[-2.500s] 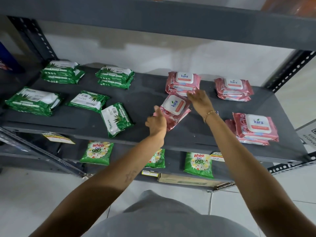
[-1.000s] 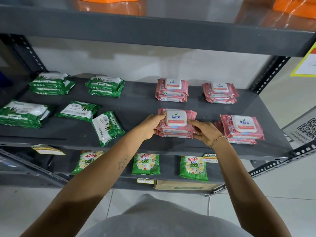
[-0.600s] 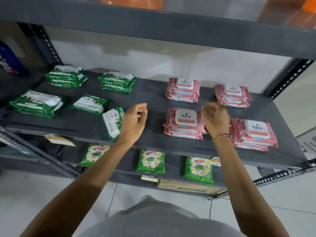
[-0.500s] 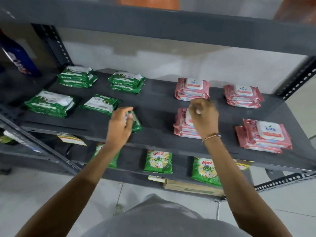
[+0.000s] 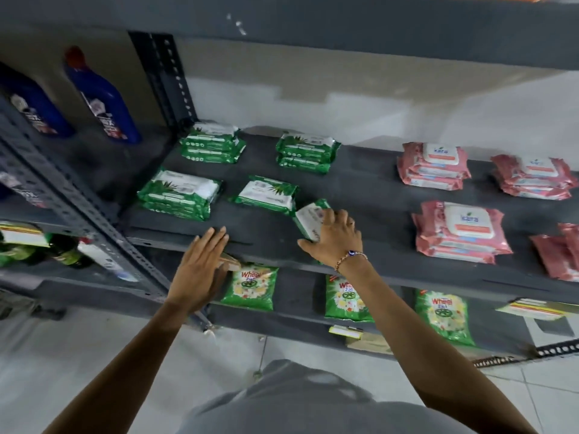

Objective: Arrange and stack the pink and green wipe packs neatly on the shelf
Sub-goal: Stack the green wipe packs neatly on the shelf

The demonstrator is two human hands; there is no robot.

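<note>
The right hand (image 5: 333, 238) curls over a tilted green plastic wipe pack (image 5: 308, 220) near the dark grey metal shelf's (image 5: 369, 198) front edge. The left hand (image 5: 200, 270) hovers flat and empty beside bare shelf surface.

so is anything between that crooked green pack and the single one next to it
Nothing visible. The right hand is already on the crooked green pack, and the single green pack lies just to its left, top bare, with only bare shelf around.
</note>
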